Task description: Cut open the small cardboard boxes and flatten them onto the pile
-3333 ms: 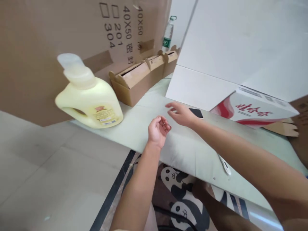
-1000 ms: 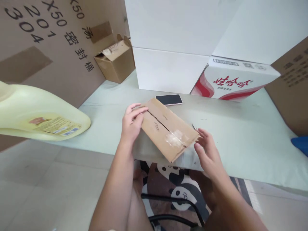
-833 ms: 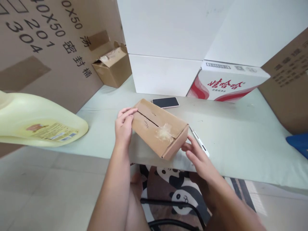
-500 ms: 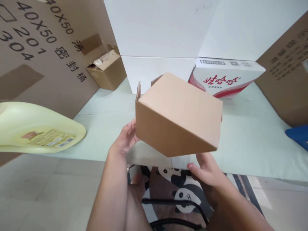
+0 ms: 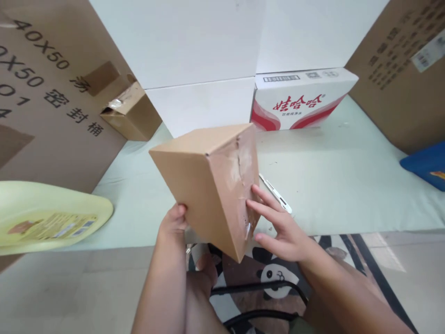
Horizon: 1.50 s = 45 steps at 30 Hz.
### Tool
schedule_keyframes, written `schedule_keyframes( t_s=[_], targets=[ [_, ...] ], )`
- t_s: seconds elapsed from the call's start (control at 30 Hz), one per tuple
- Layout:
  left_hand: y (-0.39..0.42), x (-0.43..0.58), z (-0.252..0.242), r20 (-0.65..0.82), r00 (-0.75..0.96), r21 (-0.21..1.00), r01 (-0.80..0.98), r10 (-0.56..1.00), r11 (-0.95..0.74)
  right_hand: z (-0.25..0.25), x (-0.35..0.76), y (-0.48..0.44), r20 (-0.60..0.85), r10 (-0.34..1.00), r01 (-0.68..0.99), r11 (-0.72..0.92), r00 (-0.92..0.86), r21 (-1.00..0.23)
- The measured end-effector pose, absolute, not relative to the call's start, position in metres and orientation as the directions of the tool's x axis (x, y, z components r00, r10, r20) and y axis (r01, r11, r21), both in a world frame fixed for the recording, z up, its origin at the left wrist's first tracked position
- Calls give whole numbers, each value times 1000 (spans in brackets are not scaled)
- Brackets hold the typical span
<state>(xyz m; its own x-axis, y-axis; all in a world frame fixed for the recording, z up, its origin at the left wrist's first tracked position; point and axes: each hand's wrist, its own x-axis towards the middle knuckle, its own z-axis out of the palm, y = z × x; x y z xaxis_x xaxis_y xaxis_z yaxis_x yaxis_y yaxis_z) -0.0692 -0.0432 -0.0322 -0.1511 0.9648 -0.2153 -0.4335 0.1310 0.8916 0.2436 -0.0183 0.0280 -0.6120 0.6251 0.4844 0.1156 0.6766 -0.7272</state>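
Note:
A brown cardboard box [image 5: 187, 185] is held up, tilted, over the front edge of the table. Its right end, sealed with clear tape [image 5: 236, 176], faces partly toward me. My left hand [image 5: 174, 219] grips the box's lower left side, thumb in sight, the other fingers hidden behind. With fingers spread, my right hand [image 5: 278, 227] has its fingertips against the taped end. On the table just beyond that hand lies a white utility knife [image 5: 276, 194], partly covered by the box.
A white and red carton [image 5: 299, 104] stands at the back beside tall white panels [image 5: 201, 41]. Another small cardboard box [image 5: 134, 113] leans at the left by a large printed carton [image 5: 52, 93]. A yellow bottle [image 5: 52, 215] is at left, a blue object [image 5: 426, 162] at right.
The box has turned so its taped end shows, and it sits further left. My right hand moved from beneath it to its taped end. The knife has come into view.

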Motion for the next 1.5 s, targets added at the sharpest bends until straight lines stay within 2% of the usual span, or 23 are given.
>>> schedule_keyframes(
  t_s=[0.1, 0.2, 0.27, 0.33, 0.4, 0.47, 0.57, 0.63, 0.73, 0.83, 1.0, 1.2, 1.33, 1.5],
  targets=[
    [-41, -64, -30, -212, -206, 908, -402, 955, 115, 29, 245, -10, 465, 688, 188, 650, -557, -736],
    [-37, -55, -24, -146, -274, 919, -392, 951, 28, 24, 250, 2, 377, 842, 468, 530, -386, -707],
    [-35, -49, -20, -101, -319, 921, -389, 942, -33, 16, 256, 11, 218, 934, 701, 356, -282, -618],
    [-34, -44, -17, -84, -348, 920, -387, 934, -61, 5, 262, 17, 38, 976, 853, 206, -215, -480],
    [-34, -42, -16, -93, -359, 917, -393, 929, -60, -6, 269, 22, -73, 979, 913, 151, -192, -379],
    [-34, -42, -15, -100, -364, 923, -381, 926, -50, -14, 275, 26, -117, 977, 929, 126, -176, -347],
    [-34, -43, -15, -73, -390, 950, -308, 918, -56, -14, 279, 31, -146, 978, 914, 81, -150, -398],
    [-33, -43, -14, -50, -403, 961, -269, 914, -66, -8, 277, 32, -158, 972, 850, 68, -175, -522],
    [-30, -45, -12, -18, -409, 958, -267, 912, -101, 8, 271, 28, -149, 957, 649, 50, -248, -760],
    [-27, -47, -10, 7, -432, 942, -300, 902, -151, 22, 266, 20, -120, 943, 458, 38, -310, -888],
    [-25, -48, -7, -4, -463, 938, -309, 886, -157, 32, 266, 6, 53, 895, 305, 206, -442, -930],
    [-25, -47, -6, 59, -455, 962, -212, 888, -172, 28, 263, -3, 41, 727, 86, 137, -685, -987],
    [-23, -46, -7, 49, -466, 957, -231, 883, -175, 28, 258, -4, 69, 708, 123, 216, -703, -969],
    [-19, -42, -7, 17, -579, 881, -377, 815, -286, 22, 249, -8, 112, 809, 227, 290, -576, -930]
  ],
)
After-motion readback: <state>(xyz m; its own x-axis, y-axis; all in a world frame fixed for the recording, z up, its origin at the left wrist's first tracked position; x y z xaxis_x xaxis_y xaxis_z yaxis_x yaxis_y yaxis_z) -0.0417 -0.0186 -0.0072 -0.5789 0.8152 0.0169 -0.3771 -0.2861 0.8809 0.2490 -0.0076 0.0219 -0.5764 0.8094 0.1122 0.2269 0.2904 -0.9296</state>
